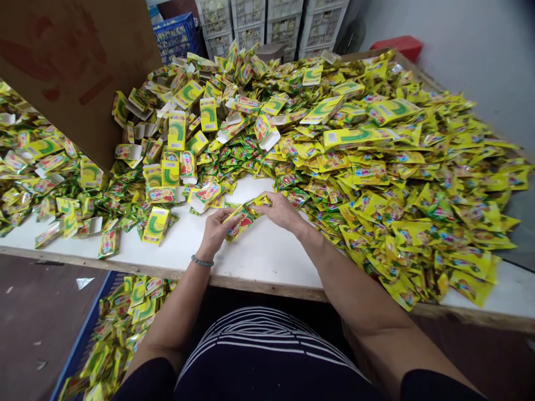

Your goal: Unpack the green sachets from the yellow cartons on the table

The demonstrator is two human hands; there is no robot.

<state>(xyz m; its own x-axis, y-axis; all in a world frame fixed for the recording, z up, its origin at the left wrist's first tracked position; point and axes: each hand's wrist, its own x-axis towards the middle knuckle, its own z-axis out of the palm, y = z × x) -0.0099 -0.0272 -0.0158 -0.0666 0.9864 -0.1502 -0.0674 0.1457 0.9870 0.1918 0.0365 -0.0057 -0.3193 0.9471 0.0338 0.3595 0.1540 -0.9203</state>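
Over the front part of the white tabletop (267,250) my two hands are close together. My left hand (214,233), with a beaded bracelet at the wrist, is closed on a small yellow-green carton (241,224) printed with red fruit. From the right, my right hand (281,210) pinches a yellow-green sachet (258,203) at the carton's end. How far the sachet sits inside the carton cannot be made out. Loose green sachets (246,153) lie just beyond the hands, and an open carton (205,195) rests beside my left hand.
A large heap of yellow sachets (397,189) covers the right side. Small cartons (176,131) are piled at left, beside a brown cardboard box (75,67). Below the table edge stands a blue crate (83,340) full of filled packs. White crates (248,22) are stacked behind.
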